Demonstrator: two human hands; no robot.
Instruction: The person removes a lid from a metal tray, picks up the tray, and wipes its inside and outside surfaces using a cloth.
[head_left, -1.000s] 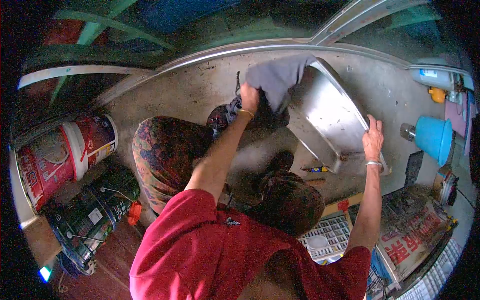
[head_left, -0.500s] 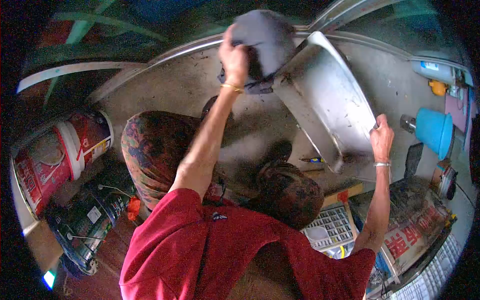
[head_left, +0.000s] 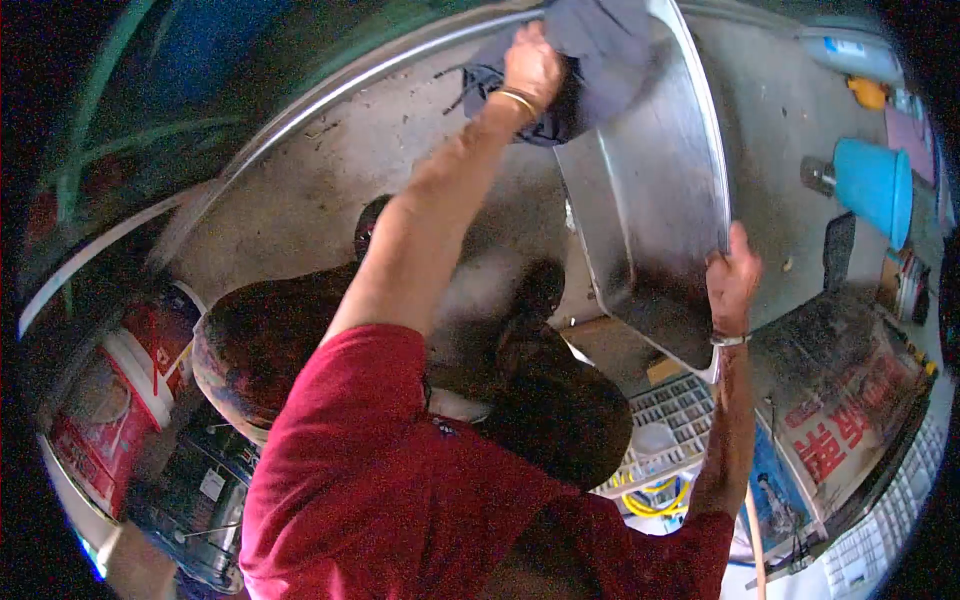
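Note:
My left hand [head_left: 534, 68], with a gold bangle at the wrist, is closed on a grey cloth [head_left: 600, 40] with dark dangling strings. The cloth hangs against the far end of a metal basin [head_left: 665, 160]; its exact kind is unclear. Farther right, my right hand [head_left: 734, 285] grips the basin's near right rim, thumb up. The basin is tilted, its dull silvery inside facing me, with dark smudges toward the lower end. The far end of the basin is partly behind the cloth and cut off by the view.
A blue bucket [head_left: 873, 190] stands on the right, near a stained board with red characters [head_left: 825, 440]. Below the basin sits a white grid tray [head_left: 665, 425] with yellow hose beside it. Red buckets [head_left: 105, 430] lie at left. A metal rail [head_left: 330, 90] crosses the back.
My left hand and the cloth have moved right and farther away. The basin has tipped steeper and shifted slightly right. My right hand, still on the rim, has moved a little left.

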